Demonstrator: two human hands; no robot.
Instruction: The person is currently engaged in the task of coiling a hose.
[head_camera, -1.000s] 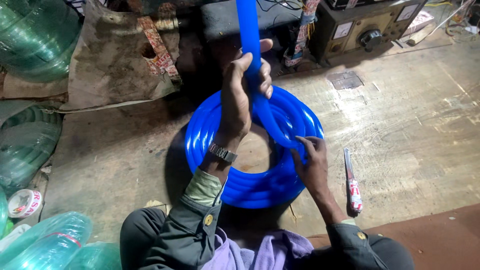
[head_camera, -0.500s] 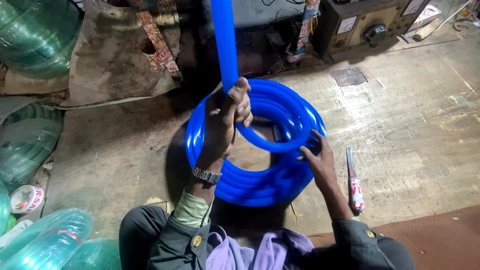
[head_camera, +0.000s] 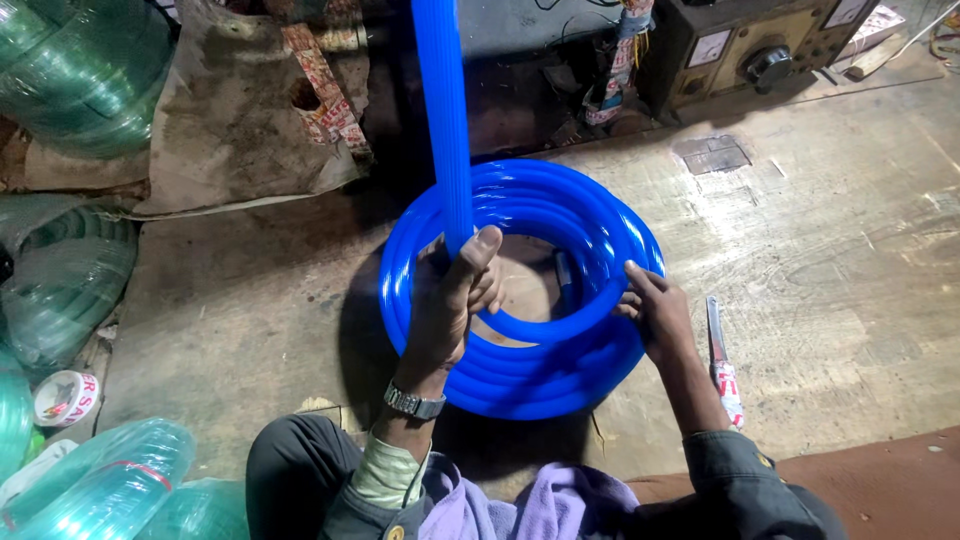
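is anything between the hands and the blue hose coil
Nothing visible. The left hand already grips the hose where it meets the coil, and the right hand rests on the coil's rim. The knife lies apart, to the right.

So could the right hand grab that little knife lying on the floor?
Probably yes. The small knife with the red-and-white handle lies on bare floor just beside the right hand, nothing between them, though that hand rests on the blue hose coil.
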